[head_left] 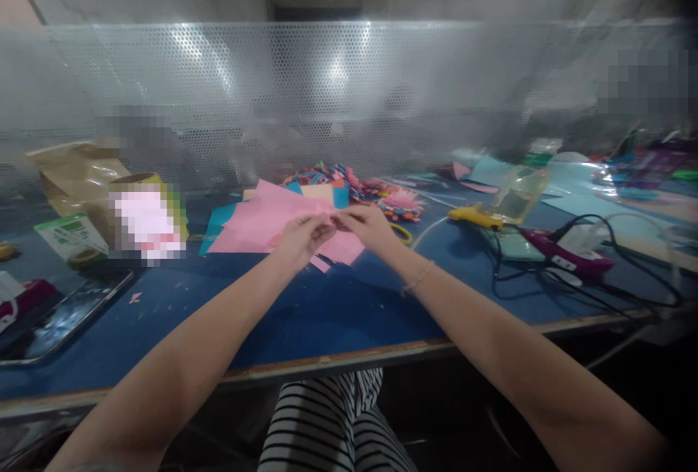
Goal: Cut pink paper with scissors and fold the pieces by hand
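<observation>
Where fingertips meet: pink piece, blurred
Left hand: pinching it
Right hand: pinching it
Paper: beneath both hands, on table
Glue gun: right of right hand

a craft workroom is showing: pink paper sheets and a yellow glue gun are lying on a long blue bench.

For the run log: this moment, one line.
left hand, right hand: fingertips close over pink paper | pinched piece: unclear | glue gun: table right | phone: table left
</observation>
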`<state>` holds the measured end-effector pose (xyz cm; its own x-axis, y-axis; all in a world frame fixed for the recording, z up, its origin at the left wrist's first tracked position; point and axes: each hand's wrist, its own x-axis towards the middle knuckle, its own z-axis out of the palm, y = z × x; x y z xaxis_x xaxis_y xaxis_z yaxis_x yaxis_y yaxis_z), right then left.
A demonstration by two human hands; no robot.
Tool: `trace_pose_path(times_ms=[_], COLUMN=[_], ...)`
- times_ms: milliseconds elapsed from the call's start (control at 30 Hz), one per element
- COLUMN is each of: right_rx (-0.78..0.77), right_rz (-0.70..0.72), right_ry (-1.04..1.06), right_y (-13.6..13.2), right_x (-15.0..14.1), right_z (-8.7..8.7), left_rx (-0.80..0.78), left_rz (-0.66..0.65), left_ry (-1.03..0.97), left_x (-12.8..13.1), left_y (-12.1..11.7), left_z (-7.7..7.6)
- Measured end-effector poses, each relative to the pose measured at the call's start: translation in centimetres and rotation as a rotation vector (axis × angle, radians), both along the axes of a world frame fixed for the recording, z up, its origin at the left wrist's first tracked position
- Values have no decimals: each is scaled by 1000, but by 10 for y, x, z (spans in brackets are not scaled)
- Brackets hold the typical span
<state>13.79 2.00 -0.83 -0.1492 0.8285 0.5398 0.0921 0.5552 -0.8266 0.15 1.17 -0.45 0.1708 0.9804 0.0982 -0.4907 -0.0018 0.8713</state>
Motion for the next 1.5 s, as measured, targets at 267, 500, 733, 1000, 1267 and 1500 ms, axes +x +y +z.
trace_pose_path(times_ms=[267,500,733,1000,1267,1500], right_rx=[11,112,120,346,459,580], right_rz=[15,-22,-15,-129,-184,-182], right_ry=[-10,-88,-79,-265,-327,-400], right_y=[0,0,1,1,-1,1], right_x=[1,1,1,3,4,7], right_z=[-1,-3,-4,-2,-1,-2], left_rx=[-19,-79,-80,-93,-47,-57], left_rz=[-28,4,9,-3,-37,-44], left_ry=[-21,-34,-41,-25,-14,20], left_x=[-1,-1,-1,-2,-2,-2], left_y=[2,2,3,3,2,0], left_z=[0,4,2,3,3,6])
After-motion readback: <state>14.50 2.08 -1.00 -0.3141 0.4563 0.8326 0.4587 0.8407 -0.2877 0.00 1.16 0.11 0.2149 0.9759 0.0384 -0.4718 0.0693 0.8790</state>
